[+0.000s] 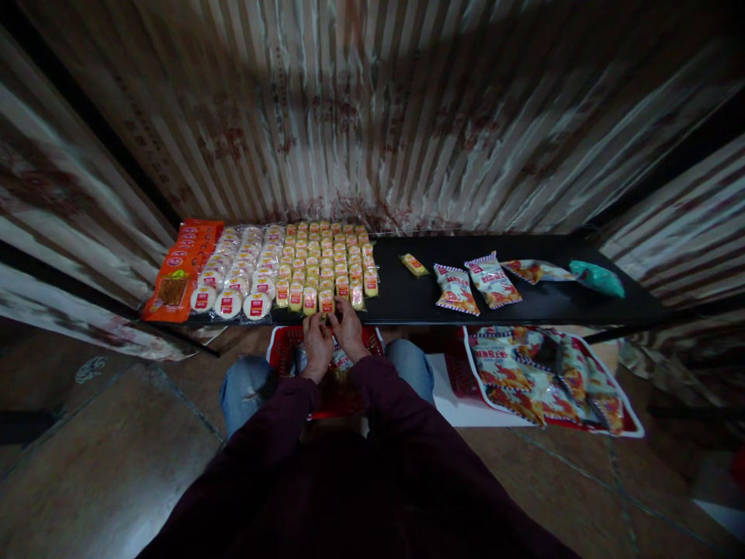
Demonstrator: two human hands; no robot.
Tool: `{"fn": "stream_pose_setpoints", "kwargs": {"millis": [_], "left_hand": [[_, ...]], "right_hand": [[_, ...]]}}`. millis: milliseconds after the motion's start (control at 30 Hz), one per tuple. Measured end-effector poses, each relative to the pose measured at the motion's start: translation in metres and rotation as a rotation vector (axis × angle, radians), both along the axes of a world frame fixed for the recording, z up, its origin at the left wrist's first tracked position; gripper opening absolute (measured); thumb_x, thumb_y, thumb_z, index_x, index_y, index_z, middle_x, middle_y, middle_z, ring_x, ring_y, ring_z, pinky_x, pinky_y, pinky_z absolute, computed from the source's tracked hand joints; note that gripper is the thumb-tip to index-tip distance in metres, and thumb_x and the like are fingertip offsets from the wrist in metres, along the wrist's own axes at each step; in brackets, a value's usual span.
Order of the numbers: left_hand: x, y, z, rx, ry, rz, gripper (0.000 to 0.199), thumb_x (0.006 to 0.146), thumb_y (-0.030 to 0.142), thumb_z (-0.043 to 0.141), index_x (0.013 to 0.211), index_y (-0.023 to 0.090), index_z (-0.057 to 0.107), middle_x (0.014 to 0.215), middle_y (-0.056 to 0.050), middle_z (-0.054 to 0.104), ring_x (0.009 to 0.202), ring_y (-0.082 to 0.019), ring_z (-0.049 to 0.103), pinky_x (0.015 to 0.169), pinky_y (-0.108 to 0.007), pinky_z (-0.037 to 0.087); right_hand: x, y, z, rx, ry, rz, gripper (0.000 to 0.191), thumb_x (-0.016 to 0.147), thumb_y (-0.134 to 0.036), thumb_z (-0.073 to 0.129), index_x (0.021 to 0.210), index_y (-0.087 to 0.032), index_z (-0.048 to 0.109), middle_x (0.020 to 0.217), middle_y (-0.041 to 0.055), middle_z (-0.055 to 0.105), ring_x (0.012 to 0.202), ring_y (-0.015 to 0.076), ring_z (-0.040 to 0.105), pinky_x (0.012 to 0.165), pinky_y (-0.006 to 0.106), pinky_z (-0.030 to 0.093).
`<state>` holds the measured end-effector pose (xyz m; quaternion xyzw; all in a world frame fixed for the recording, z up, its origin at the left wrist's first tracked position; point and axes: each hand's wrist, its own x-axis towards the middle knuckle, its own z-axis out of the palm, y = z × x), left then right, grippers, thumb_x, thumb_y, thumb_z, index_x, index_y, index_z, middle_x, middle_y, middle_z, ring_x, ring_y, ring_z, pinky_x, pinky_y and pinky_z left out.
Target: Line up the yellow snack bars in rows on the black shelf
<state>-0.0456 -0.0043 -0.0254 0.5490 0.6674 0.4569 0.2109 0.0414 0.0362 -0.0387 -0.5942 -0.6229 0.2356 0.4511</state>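
Rows of small yellow wrapped cakes (323, 260) stand on the black shelf (401, 299), left of its middle. Both my hands meet at the shelf's front edge, by the front row. My left hand (317, 347) has its fingertips at the lower end of a front yellow cake (327, 300). The fingers of my right hand (348, 330) touch the same cake from its right side. Whether either hand grips it is hard to make out. Left of the yellow cakes lie round white wrapped cakes (227, 302) in columns.
Orange packets (173, 293) lie at the shelf's left end. A loose yellow cake (414, 265), snack bags (456, 287) and a green bag (597, 278) lie to the right. Below are a red basket (282, 348) between my knees and a basket of snack bags (632, 423).
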Motion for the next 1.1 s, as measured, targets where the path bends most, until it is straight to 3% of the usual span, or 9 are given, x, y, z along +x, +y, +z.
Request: {"fn": "stream_pose_setpoints", "kwargs": {"millis": [367, 667, 1100], "left_hand": [[0.004, 0.003, -0.004, -0.046, 0.066, -0.072, 0.049, 0.077, 0.0, 0.043, 0.12, 0.015, 0.061, 0.117, -0.013, 0.053, 0.101, -0.02, 0.06, 0.096, -0.036, 0.05], [-0.001, 0.012, 0.004, -0.104, 0.146, -0.15, 0.051, 0.081, 0.004, 0.042, 0.13, 0.012, 0.056, 0.119, -0.016, 0.056, 0.106, -0.022, 0.06, 0.098, -0.037, 0.049], [-0.001, 0.018, 0.001, -0.052, 0.211, -0.161, 0.048, 0.086, 0.009, 0.041, 0.133, 0.013, 0.052, 0.118, -0.016, 0.057, 0.104, -0.021, 0.061, 0.092, -0.033, 0.051]], "right_hand": [[0.001, -0.005, 0.004, 0.007, -0.22, -0.057, 0.034, 0.085, -0.017, 0.05, 0.117, -0.016, 0.059, 0.108, 0.0131, 0.061, 0.103, 0.0248, 0.054, 0.093, 0.04, 0.046], [-0.001, -0.005, 0.01, -0.06, -0.152, -0.04, 0.035, 0.086, -0.019, 0.047, 0.119, -0.015, 0.057, 0.11, 0.0134, 0.058, 0.092, 0.0219, 0.059, 0.08, 0.035, 0.051], [-0.001, -0.004, 0.0, -0.03, -0.078, -0.056, 0.036, 0.085, -0.018, 0.046, 0.119, -0.015, 0.058, 0.107, 0.0121, 0.06, 0.094, 0.0215, 0.06, 0.083, 0.035, 0.051]]}}
